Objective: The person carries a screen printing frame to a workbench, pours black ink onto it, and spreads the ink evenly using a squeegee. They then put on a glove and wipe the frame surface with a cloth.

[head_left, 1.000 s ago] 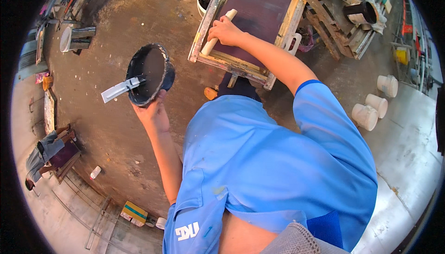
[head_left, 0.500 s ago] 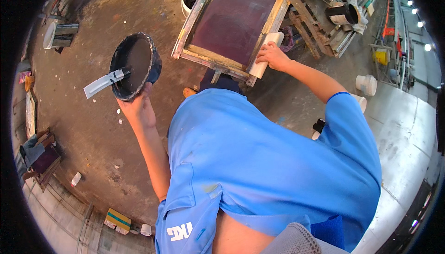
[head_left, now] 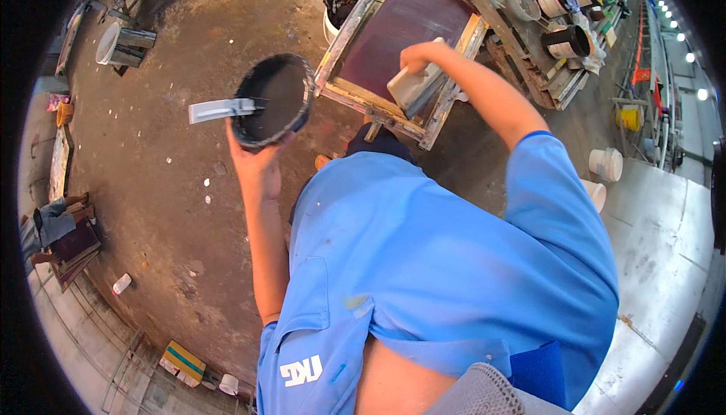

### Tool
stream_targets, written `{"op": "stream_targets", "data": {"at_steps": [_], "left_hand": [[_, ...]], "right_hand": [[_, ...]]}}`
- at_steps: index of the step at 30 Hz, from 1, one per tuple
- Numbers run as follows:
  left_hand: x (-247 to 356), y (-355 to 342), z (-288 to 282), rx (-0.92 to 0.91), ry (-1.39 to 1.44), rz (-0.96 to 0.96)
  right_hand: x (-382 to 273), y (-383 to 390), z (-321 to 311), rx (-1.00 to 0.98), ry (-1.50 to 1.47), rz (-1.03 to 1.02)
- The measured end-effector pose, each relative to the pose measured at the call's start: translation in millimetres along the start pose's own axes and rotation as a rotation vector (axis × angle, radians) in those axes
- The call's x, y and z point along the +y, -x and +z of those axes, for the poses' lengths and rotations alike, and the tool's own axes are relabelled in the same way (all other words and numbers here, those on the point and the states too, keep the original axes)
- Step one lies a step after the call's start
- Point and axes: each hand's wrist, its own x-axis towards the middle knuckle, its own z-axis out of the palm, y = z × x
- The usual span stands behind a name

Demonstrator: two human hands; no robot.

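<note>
In my left hand is a round black tub with a paint-crusted rim, held from below and tilted so that its dark inside shows. A flat grey-white scraper lies across the tub's left rim, its inner end in the dark contents. My right hand is closed on the pale handle of a squeegee, its dark blade edge pointing down. The squeegee is over the lower right part of a wooden-framed screen with dark maroon mesh. Whether the blade touches the mesh, I cannot tell.
Beyond the screen stands a white bucket with a black bag in it. A wooden rack at right carries several tubs, including a black tub. White pails sit by a pale metal surface. A stool is far left.
My right hand has lifted the squeegee off the frame's right rail and swung it left over the mesh. The tub in my left hand has come right, closer to the screen frame.
</note>
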Motion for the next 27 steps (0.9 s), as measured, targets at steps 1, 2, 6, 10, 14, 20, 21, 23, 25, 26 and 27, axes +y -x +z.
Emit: {"op": "stream_targets", "data": {"at_steps": [1, 2, 6, 10, 14, 20, 21, 23, 25, 26, 27], "left_hand": [[-2.5, 3.8, 3.6, -0.008, -0.001, -0.031], [-3.0, 6.3, 8.5, -0.022, -0.004, -0.061], [-25.9, 5.7, 15.7, -0.167, 0.046, -0.136], [-49.8, -3.1, 41.6, -0.264, 0.076, -0.252], [-73.9, -15.1, 85.9, -0.358, 0.107, -0.258], [-94.9, -28.0, 160.5, -0.457, 0.065, -0.184], [-97.4, -24.9, 176.7, -0.467, 0.062, -0.168], [-99.2, -17.0, 209.0, -0.523, 0.069, -0.138], [-101.0, -4.0, 234.9, -0.543, 0.108, -0.141], [-102.2, 4.9, 248.0, -0.551, 0.127, -0.146], [-103.3, 14.1, 262.3, -0.537, 0.123, -0.132]], "right_hand": [[2.0, 24.7, -10.8, 0.082, -0.169, 0.005], [5.3, 53.4, -16.6, 0.168, -0.34, 0.01], [-1.8, 148.6, -6.2, 0.62, -0.973, -0.075], [-59.1, 205.2, 31.5, 1.211, -1.541, -0.107], [-125.5, 229.2, 66.8, 1.848, -1.749, -0.238], [-185.5, 244.1, 97.3, 2.105, -1.44, -0.098], [-190.4, 251.0, 101.4, 2.132, -1.227, -0.024], [-194.9, 267.7, 108.2, 2.136, -0.797, 0.118], [-191.0, 275.8, 127.7, 2.129, -0.597, 0.117], [-189.2, 281.7, 137.9, 2.101, -0.51, 0.153], [-185.1, 284.6, 147.2, 2.093, -0.508, 0.208]]}}
